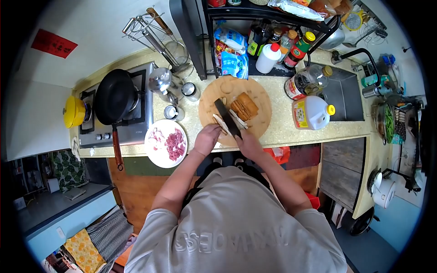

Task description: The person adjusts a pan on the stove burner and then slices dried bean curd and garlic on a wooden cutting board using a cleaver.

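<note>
A round wooden cutting board (259, 129) lies on the counter in front of me. My right hand (249, 144) grips a dark-bladed kitchen knife (226, 117), its blade pointing away over the board. My left hand (208, 138) is at the board's near left edge with its fingers drawn together beside pale strips (220, 122); what is between the fingertips is too small to tell. Right of the blade are more pale strips (239, 120) and a stack of brown slices (244, 106) resembling dried tofu. A small pale piece (223, 100) lies near the knife's tip.
A white plate (159, 160) with cut raw meat (175, 144) overlaps the counter's front edge. Left are glass jars (190, 91), a kettle (162, 82) and a frying pan (114, 96) on the stove. Right stand a plastic jug (312, 113), a large bottle (302, 85) and the sink (343, 98).
</note>
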The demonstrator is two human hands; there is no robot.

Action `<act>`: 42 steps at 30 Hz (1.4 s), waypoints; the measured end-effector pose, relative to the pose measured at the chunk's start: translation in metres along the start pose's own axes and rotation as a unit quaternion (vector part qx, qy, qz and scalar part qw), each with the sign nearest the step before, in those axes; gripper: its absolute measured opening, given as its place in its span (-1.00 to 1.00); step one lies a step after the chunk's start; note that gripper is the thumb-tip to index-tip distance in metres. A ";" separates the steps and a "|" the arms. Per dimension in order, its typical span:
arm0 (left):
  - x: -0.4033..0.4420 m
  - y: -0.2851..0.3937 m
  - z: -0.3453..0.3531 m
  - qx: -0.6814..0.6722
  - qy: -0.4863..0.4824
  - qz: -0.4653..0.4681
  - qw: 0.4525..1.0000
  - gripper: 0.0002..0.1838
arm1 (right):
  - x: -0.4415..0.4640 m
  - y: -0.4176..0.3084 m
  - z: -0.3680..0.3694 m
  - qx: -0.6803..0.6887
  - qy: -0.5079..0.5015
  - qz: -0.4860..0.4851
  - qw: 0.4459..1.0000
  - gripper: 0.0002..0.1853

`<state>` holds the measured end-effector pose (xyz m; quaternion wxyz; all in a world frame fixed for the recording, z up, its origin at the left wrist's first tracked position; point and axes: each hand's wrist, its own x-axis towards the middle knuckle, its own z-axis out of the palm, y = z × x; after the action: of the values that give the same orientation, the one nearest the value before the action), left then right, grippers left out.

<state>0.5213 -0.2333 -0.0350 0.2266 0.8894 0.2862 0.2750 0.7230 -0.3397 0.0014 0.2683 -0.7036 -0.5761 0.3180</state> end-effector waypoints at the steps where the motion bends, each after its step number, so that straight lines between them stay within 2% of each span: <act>1: 0.001 0.002 -0.002 -0.001 0.029 -0.027 0.999 -0.77 | 0.001 0.001 -0.001 0.037 0.021 -0.007 0.999 -0.79; 3: 0.004 0.007 -0.005 -0.003 0.086 -0.079 0.993 -0.82 | 0.001 -0.010 -0.018 0.173 -0.067 0.110 0.976 -0.76; 4: 0.004 0.005 0.001 -0.102 0.093 -0.192 0.972 -0.82 | 0.002 -0.017 -0.026 0.239 -0.110 0.167 0.950 -0.75; 5: 0.005 0.002 0.009 -0.199 0.098 -0.301 0.928 -0.80 | 0.003 -0.017 -0.026 0.283 -0.124 0.161 0.937 -0.74; 6: 0.008 0.000 0.013 -0.292 0.100 -0.402 0.862 -0.77 | 0.004 -0.016 -0.024 0.326 -0.138 0.155 0.922 -0.74; 7: 0.011 -0.003 0.014 -0.434 0.117 -0.438 0.778 -0.72 | 0.006 -0.015 -0.022 0.368 -0.151 0.148 0.905 -0.73; 9: 0.020 -0.010 0.016 -0.678 0.136 -0.472 0.547 -0.62 | 0.014 -0.016 -0.013 0.406 -0.167 0.168 0.882 -0.75; 13: 0.046 0.005 0.016 -0.665 0.111 -0.550 0.492 -0.60 | 0.027 -0.011 0.003 0.471 -0.176 0.202 0.841 -0.77; 17: 0.024 -0.017 0.036 -0.700 0.075 -0.493 0.511 -0.68 | 0.022 -0.008 0.001 0.430 -0.098 0.204 0.874 -0.76; 18: 0.037 0.004 0.024 -0.658 0.094 -0.532 0.524 -0.76 | 0.020 -0.008 -0.001 0.410 -0.069 0.201 0.887 -0.75; 21: 0.038 0.004 0.034 -0.457 0.095 -0.404 0.787 -0.78 | 0.008 0.001 -0.002 0.339 0.041 0.178 0.923 -0.72; 22: 0.045 0.014 0.027 -0.333 0.093 -0.347 0.872 -0.81 | 0.005 0.004 -0.005 0.309 0.092 0.158 0.933 -0.71; 23: 0.056 0.019 0.015 -0.229 0.056 -0.215 0.948 -0.76 | -0.001 0.009 -0.011 0.300 0.114 0.173 0.931 -0.71; 24: 0.075 0.026 -0.003 -0.117 0.016 -0.077 0.990 -0.70 | -0.006 0.004 -0.024 0.290 0.135 0.189 0.929 -0.71; 25: 0.090 0.029 -0.012 -0.003 -0.023 0.065 0.998 -0.63 | -0.011 0.012 -0.026 0.293 0.155 0.178 0.927 -0.72; 27: 0.112 0.027 -0.004 0.044 -0.130 0.119 0.983 -0.68 | -0.020 0.028 -0.031 0.296 0.196 0.157 0.922 -0.74; 29: 0.132 0.026 0.006 0.123 -0.206 0.174 0.955 -0.76 | -0.031 0.028 -0.041 0.324 0.187 0.185 0.909 -0.77; 33: 0.156 0.029 0.018 0.234 -0.312 0.220 0.894 -0.72 | -0.051 0.033 -0.044 0.345 0.166 0.206 0.900 -0.79; 36: 0.165 0.029 0.007 0.212 -0.329 0.238 0.889 -0.72 | -0.066 0.032 -0.042 0.328 0.169 0.199 0.908 -0.79; 39: 0.161 0.024 -0.016 0.096 -0.243 0.172 0.950 -0.73 | -0.075 0.025 -0.042 0.303 0.163 0.196 0.918 -0.78; 42: 0.136 0.021 -0.033 -0.001 -0.017 0.055 0.998 -0.72 | -0.075 0.028 -0.026 0.208 0.148 0.161 0.953 -0.75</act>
<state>0.6023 -0.1542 0.0505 0.2173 0.9081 0.2327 0.2719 0.7509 -0.4190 0.0080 0.4359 -0.7551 -0.3298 0.3620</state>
